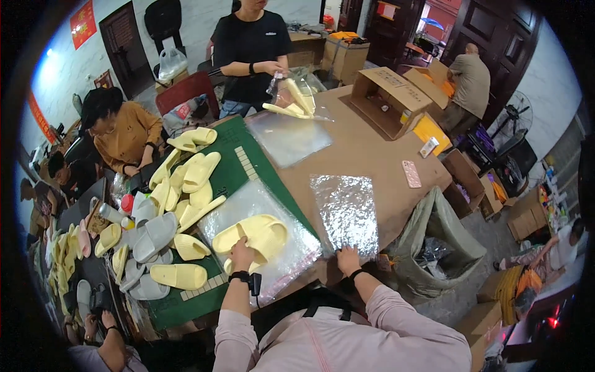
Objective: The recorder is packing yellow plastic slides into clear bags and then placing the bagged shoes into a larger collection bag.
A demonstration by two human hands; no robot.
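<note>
My left hand is closed on the near edge of a pair of pale yellow slippers. They lie on a stack of clear plastic bags, partly over a green cutting mat. To the right, my right hand has its fingers on the near edge of a shiny clear plastic bag lying flat on the brown tabletop. Its fingertips look closed on that edge. Left of the stack is a heap of yellow slippers and grey slippers.
Across the table a person holds bagged yellow slippers above another bag stack. An open cardboard box, a pink phone and a small white box sit farther right. A large lined sack stands beside the table.
</note>
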